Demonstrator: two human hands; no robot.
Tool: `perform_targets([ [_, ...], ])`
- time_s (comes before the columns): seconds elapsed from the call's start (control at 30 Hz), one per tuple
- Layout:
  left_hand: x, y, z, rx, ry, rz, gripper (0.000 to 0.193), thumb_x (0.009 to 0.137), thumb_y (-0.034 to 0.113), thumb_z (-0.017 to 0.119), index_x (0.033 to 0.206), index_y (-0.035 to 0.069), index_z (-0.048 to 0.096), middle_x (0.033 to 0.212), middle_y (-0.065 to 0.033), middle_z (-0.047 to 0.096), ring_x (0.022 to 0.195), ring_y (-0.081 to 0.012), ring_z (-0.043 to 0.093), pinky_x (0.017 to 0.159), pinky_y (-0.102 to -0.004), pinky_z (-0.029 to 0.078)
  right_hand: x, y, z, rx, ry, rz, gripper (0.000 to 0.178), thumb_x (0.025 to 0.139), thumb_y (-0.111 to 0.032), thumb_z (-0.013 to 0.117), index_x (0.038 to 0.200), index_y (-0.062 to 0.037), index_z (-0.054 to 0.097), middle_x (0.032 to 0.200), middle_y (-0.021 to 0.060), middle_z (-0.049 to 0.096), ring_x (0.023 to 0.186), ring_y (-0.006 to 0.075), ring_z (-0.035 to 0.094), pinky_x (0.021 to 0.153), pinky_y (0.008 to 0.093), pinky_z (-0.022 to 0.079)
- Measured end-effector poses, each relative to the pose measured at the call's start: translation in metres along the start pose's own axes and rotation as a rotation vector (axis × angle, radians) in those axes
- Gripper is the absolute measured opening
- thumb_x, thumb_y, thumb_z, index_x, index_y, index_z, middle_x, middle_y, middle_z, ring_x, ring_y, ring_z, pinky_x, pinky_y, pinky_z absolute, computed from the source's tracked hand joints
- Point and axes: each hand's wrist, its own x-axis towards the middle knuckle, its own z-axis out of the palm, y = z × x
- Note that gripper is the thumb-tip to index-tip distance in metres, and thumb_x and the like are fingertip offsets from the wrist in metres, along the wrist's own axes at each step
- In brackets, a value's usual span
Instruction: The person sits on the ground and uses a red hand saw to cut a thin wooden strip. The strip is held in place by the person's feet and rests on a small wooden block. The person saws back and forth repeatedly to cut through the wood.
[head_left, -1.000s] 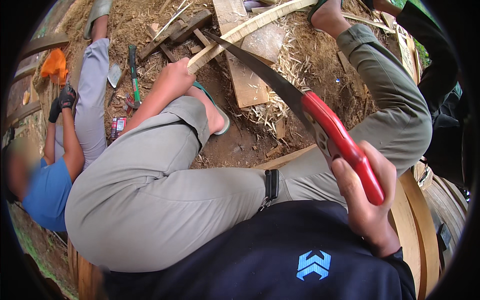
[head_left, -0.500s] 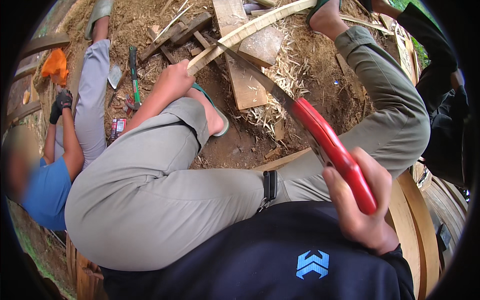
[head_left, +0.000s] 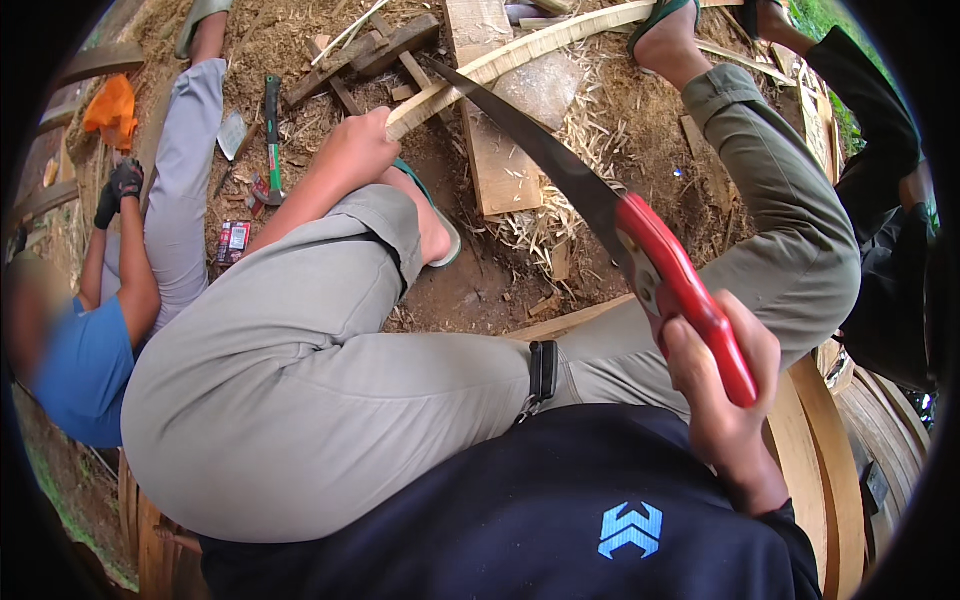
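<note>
At between eight and nine o'clock sits a co-worker in a blue T-shirt [head_left: 85, 375], dark gloved hands [head_left: 126, 178] close together, with an orange cloth [head_left: 111, 112] beyond them at ten o'clock. Just right of the co-worker's outstretched leg, a small red packet [head_left: 233, 242] lies on the ground towards nine o'clock. A claw hammer [head_left: 272, 140] with a green and black handle lies at ten, its head towards six.

At eleven o'clock the wearer's left hand [head_left: 362, 145] is closed around the near end of a pale wooden strip [head_left: 540, 47]. The strip bows from there up towards one o'clock, passing over a broad plank [head_left: 500, 175] at twelve and a flat pale block [head_left: 540, 88]. Wood shavings [head_left: 555, 232] litter the ground between one and two.

A curved pruning saw [head_left: 555, 155] runs from its tip near half past eleven to its red handle [head_left: 690, 275] at three; the blade crosses the strip near its held end, though whether the teeth bite cannot be told. Between three and four, the right hand [head_left: 730, 385] is wrapped round that handle. Further right, at three, is another person in black clothing [head_left: 885, 285].
</note>
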Motion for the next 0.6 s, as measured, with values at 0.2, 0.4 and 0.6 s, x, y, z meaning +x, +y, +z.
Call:
perform_targets([
  [0.2,0.006,0.008,-0.007,0.057,-0.017,-0.041,0.025,0.083,0.018,0.062,0.104,0.003,0.062,0.099,-0.0296,0.070,0.099,-0.0492,0.066,0.087,-0.0572,0.051,0.044,0.011,0.033,0.135,0.037,0.106,0.011,0.093,-0.006,0.070,0.088,0.0021,0.064,0.062,0.0025,0.053,0.055,0.0078,0.049,0.049,0.0285,0.038],
  [0.4,-0.005,0.020,-0.013,-0.004,-0.084,-0.031,0.029,0.082,0.019,0.062,0.106,0.003,0.063,0.098,-0.0302,0.069,0.097,-0.0492,0.066,0.085,-0.0563,0.051,0.036,0.029,0.041,0.168,0.075,0.068,0.013,0.092,-0.009,0.071,0.089,0.0020,0.064,0.061,0.0082,0.055,0.054,0.0109,0.051,0.050,0.0321,0.041],
  [0.6,-0.003,0.015,-0.012,-0.024,-0.069,-0.074,0.028,0.082,0.018,0.062,0.106,0.003,0.063,0.097,-0.0298,0.069,0.096,-0.0497,0.066,0.084,-0.0562,0.052,-0.001,-0.004,-0.006,0.076,0.049,0.054,0.010,0.092,-0.004,0.070,0.091,0.0048,0.066,0.063,0.0044,0.050,0.053,0.0085,0.048,0.050,0.0297,0.037],
])
